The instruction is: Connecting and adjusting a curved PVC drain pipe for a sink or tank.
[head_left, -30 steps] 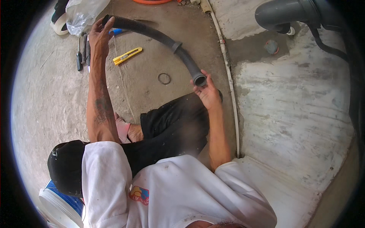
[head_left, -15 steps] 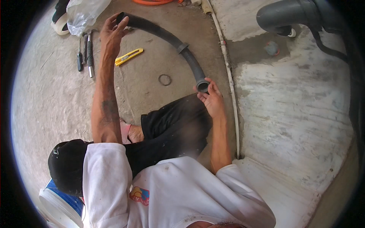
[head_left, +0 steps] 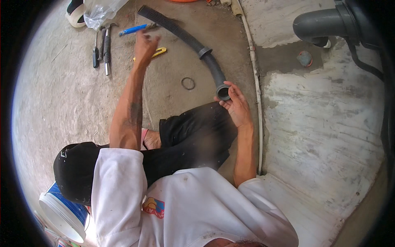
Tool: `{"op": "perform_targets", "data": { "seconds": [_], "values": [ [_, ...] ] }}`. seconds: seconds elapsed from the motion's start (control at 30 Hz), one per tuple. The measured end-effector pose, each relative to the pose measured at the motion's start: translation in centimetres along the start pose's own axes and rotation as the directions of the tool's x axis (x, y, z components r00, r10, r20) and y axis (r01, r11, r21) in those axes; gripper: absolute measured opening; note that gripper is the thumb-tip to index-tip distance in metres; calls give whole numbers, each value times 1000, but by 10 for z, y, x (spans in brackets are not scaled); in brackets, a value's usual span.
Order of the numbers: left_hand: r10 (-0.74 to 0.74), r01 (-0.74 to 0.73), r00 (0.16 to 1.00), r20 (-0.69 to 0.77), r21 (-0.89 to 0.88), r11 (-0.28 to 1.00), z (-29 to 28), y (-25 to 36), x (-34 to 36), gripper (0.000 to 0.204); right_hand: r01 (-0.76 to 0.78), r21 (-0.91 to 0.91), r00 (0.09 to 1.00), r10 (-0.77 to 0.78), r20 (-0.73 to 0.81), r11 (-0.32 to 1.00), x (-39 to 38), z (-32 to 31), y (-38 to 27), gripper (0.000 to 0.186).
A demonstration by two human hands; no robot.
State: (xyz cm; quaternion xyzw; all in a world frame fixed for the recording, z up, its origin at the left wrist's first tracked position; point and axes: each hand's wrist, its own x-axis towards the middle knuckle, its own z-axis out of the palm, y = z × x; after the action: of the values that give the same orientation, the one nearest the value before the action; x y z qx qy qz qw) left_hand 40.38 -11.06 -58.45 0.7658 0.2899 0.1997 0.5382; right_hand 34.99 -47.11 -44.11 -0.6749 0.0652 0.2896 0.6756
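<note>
A dark grey corrugated drain hose [head_left: 181, 34] curves across the floor in front of me, with a collar ring partway along it. My right hand [head_left: 238, 106] grips its near end, where the round opening faces up toward me. The far end is out of either hand. My left hand [head_left: 146, 46], slightly blurred, is off the hose with thumb and fingers apart and nothing visible in it. Partly behind that hand lies a yellow utility knife [head_left: 159, 52]. Just beyond the fingers is a slim blue-handled tool [head_left: 133, 29], its exact kind unclear.
A screwdriver [head_left: 95, 57] and a hammer [head_left: 107, 51] lie to the left, near a clear plastic bag [head_left: 101, 12] and a roll of tape [head_left: 75, 18]. A thin dark ring [head_left: 188, 83] sits on the floor. Along the right run a narrow pipe [head_left: 257, 107] and a thick grey pipe [head_left: 319, 22].
My left hand has let go of the hose's far end and come back toward me and to the right. The blue-handled tool now shows. My right hand keeps its hold.
</note>
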Motion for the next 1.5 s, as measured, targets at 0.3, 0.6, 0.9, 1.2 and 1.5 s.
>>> {"op": "perform_targets", "data": {
  "seconds": [0.3, 0.6, 0.9, 1.2, 1.5],
  "values": [
    [98, -96, 784, 613, -36, 995, 106, 56, -91, 59, -25, 78, 998, 21, 61, 997, -5, -7, 6, 43],
    [242, -284, 855, 459, 24, 958, 108, 9, -90, 38, 46, 257, 993, -72, 93, 965, -8, -1, 11, 40],
    [300, -598, 698, 650, 299, 743, 71, -6, -126, 18, 168, 58, 985, -165, -50, 984, 2, 11, -16, 53],
    [172, -621, 718, 675, 510, 595, 86, -4, -141, 31, 203, 71, 979, -202, -21, 977, 0, 20, -6, 54],
    [-63, 400, 732, 679, -352, 847, 57, 77, -91, 23, 211, 56, 977, -209, -50, 976, -1, 25, -19, 53]
  ]
}}
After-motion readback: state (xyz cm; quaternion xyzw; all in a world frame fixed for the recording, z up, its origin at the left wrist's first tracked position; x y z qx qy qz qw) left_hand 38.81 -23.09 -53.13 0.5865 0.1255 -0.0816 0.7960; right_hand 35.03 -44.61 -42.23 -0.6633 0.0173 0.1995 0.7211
